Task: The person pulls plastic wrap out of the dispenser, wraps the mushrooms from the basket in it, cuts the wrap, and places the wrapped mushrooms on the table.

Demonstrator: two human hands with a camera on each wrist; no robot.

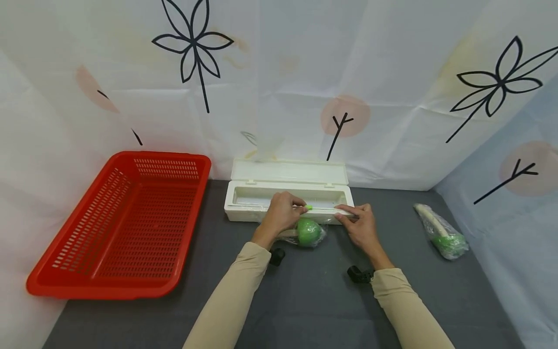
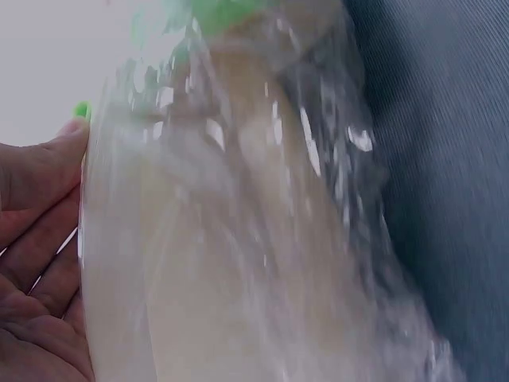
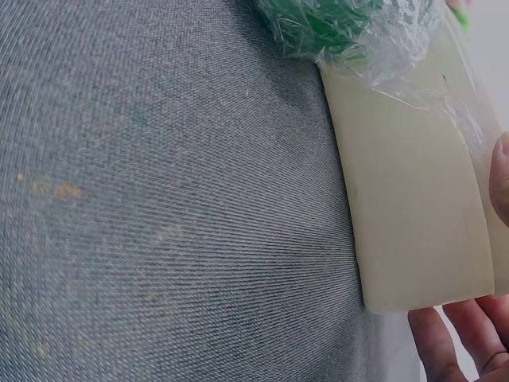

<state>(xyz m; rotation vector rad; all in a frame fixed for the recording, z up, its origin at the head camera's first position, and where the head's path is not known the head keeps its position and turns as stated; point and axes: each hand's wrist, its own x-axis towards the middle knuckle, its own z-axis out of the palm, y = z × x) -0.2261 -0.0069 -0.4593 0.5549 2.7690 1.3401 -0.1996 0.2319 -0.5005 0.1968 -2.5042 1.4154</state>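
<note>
A long white plastic-wrap dispenser (image 1: 244, 213) lies with its lid (image 1: 287, 170) tipped back against the wall. My left hand (image 1: 281, 213) pinches a small green slider (image 1: 308, 207) on the dispenser's front rail. At the right end, my right hand (image 1: 361, 225) grips the dispenser, thumb on the front strip and fingers round the end. In front of the dispenser lies a thing with a round green head (image 1: 308, 231) and pale handle, wrapped in clear film. The right wrist view shows film (image 3: 429, 95) running from it onto the dispenser. My left forearm and hand cover part of the handle.
A red slotted plastic basket (image 1: 183, 257) stands on the left of the grey cloth-covered table (image 1: 314, 310). To the right lies another film-wrapped thing with a green head and pale handle (image 1: 442, 232). A patterned white sheet (image 1: 279, 63) hangs behind.
</note>
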